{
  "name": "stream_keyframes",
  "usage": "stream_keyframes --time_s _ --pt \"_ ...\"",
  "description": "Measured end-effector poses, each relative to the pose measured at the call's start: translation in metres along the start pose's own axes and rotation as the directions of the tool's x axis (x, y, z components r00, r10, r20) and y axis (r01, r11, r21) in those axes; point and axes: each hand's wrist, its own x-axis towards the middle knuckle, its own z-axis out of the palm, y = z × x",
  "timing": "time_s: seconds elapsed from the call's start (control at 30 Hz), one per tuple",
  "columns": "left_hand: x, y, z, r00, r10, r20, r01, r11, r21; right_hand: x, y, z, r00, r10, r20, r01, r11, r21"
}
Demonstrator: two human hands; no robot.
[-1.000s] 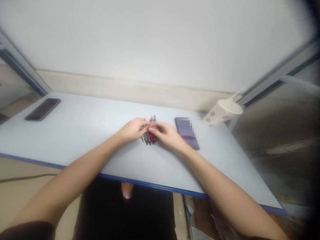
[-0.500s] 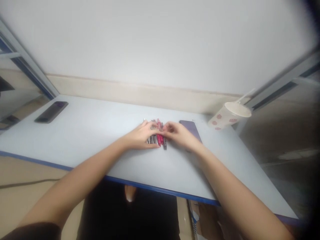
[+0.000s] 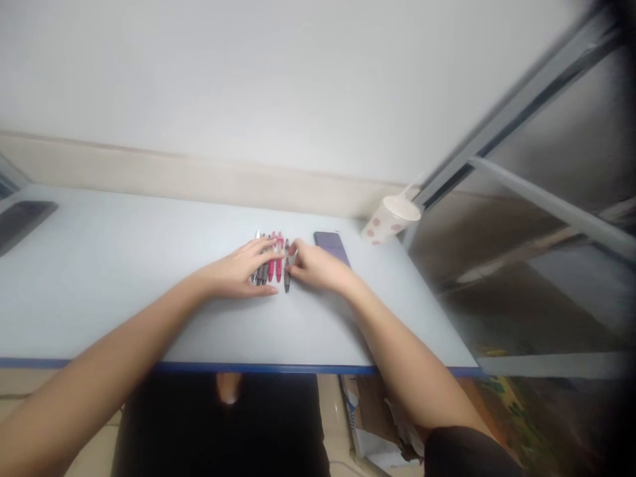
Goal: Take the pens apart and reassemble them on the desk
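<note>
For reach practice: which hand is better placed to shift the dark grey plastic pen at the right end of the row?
Probably the right hand: it touches that dark grey plastic pen, while the left hand rests on the other pens.

free: table (image 3: 124, 278) left of pens (image 3: 272, 265) | right: phone (image 3: 332, 246), cup (image 3: 390, 220) beyond | back: wall (image 3: 298, 99)

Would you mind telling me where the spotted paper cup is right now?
In the head view the spotted paper cup sits at the far right corner of the table, just beyond the dark phone beside the right hand.
</note>
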Motion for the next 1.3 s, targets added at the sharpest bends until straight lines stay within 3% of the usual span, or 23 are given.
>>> stream_keyframes --time_s 0.13,0.37,0.47,0.57,0.63,0.7,0.8,0.87,0.9,0.97,1.1,1.17,1.3 --pt "0.003 0.001 0.006 0.998 0.066 0.005 -0.066 0.997 0.048 -0.007 -0.011 -0.005 0.995 0.024 0.101 -0.007 0.986 -0.169" --pt "0.005 -0.008 0.005 0.996 0.067 -0.062 -0.062 0.994 0.086 -0.008 -0.017 -0.003 0.977 -0.03 0.213 0.052 0.994 -0.101" --pt "0.004 -0.012 0.003 0.996 0.075 -0.055 -0.07 0.994 0.08 -0.006 -0.014 -0.004 0.989 0.016 0.149 0.001 0.994 -0.111" --pt "0.003 -0.011 0.004 0.994 0.075 -0.084 -0.069 0.995 0.076 -0.006 -0.012 -0.006 0.995 0.1 -0.02 -0.101 0.988 -0.115" --pt "0.003 -0.006 0.004 0.981 0.092 -0.173 -0.089 0.996 0.029 -0.006 -0.011 -0.008 0.984 0.104 -0.142 -0.108 0.994 -0.022" --pt "0.002 0.002 0.003 0.925 0.092 -0.368 -0.112 0.993 -0.035 -0.006 -0.01 -0.008 0.967 0.045 -0.252 -0.013 0.992 0.128" --pt "0.001 0.01 -0.003 0.717 0.052 -0.696 -0.078 0.997 -0.005 -0.005 -0.008 -0.006 0.919 -0.135 -0.371 0.252 0.923 0.29" --pt "0.0 0.01 -0.01 0.611 0.074 -0.788 -0.009 0.996 0.086 -0.003 -0.007 -0.003 0.878 -0.229 -0.421 0.378 0.87 0.315" --pt "0.0 0.009 -0.013 0.593 0.092 -0.8 0.021 0.991 0.129 -0.003 -0.007 -0.001 0.86 -0.25 -0.445 0.411 0.857 0.312" --pt "0.0 0.004 -0.017 0.613 0.121 -0.781 0.052 0.98 0.193 -0.003 -0.007 0.001 0.83 -0.265 -0.49 0.445 0.845 0.296" --pt "0.001 -0.008 -0.016 0.741 0.127 -0.659 0.03 0.975 0.222 -0.002 -0.009 0.005 0.815 -0.197 -0.546 0.442 0.819 0.365" --pt "0.002 -0.011 -0.013 0.788 0.109 -0.606 0.015 0.98 0.196 0.0 -0.009 0.007 0.855 -0.137 -0.5 0.41 0.769 0.491" --pt "0.002 -0.013 -0.01 0.86 0.081 -0.504 -0.02 0.992 0.125 0.007 -0.008 0.009 0.961 -0.143 -0.236 0.273 0.63 0.727"
